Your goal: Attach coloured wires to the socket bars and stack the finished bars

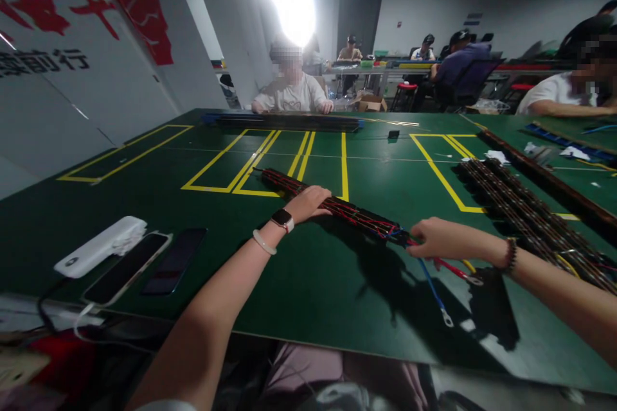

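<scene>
A long dark strip bound with red, black and blue wires (pixel 354 215) lies slantwise on the green table (pixel 299 282), from far left to near right. My left hand (pixel 308 200) rests on its middle, fingers curled over the wires. My right hand (pixel 429 239) is closed around the strip's near end. Out of that end hang loose wires: a blue wire (pixel 434 292) with a metal lug and a red wire (pixel 456 270).
Two phones (pixel 128 270) (pixel 176 260) and a white power bank (pixel 99 247) lie at the near left. Several more wired strips (pixel 525 215) are stacked at the right. A seated person (pixel 292 93) works across the table; other people sit further back. Yellow tape marks boxes (pixel 270 164).
</scene>
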Motion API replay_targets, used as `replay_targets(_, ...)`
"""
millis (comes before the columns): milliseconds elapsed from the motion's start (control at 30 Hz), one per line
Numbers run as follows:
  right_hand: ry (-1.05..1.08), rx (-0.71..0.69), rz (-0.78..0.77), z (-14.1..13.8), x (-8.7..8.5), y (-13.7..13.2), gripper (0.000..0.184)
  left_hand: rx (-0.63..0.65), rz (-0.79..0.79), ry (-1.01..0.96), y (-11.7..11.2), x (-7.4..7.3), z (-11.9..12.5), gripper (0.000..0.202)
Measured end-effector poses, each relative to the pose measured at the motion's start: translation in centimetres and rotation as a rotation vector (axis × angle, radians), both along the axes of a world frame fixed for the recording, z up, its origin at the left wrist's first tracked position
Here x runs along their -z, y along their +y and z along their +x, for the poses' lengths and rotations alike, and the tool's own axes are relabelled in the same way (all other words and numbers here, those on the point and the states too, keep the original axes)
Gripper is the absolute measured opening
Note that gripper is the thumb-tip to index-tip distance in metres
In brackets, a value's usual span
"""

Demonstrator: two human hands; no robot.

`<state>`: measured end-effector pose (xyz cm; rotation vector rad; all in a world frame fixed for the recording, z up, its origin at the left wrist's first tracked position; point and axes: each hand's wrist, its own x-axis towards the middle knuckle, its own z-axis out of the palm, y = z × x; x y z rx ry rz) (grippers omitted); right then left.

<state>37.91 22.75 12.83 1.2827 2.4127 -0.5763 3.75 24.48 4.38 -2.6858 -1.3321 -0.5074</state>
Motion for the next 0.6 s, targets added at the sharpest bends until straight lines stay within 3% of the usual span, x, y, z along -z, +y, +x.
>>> replay_targets(133, 0.015, -0.130, -0.027, -4.7, 0.1, 2.5, 0.032, -0.143, -0.013, 0.022, -1.1, 0.4, -4.2, 0.044)
replay_targets(367, 0.020, -0.246, 0.040, -12.4, 2.5, 5.5, 0.033, -0.346, -0.024, 0.059, -3.1, 1.4, -11.0, 0.042)
replay_targets(467, 0.038, -0.243, 0.014, -14.0, 3.2, 6.4, 0.037, -0.383, -0.033, 0.083, -3.5, 1.5, -12.6, 0.044)
replay_targets(600, 0.140, -0.231, -0.118, -13.9, 3.3, 7.2, 0.045, -0.396, -0.084, 0.099, -3.6, 1.0, -13.3, 0.040)
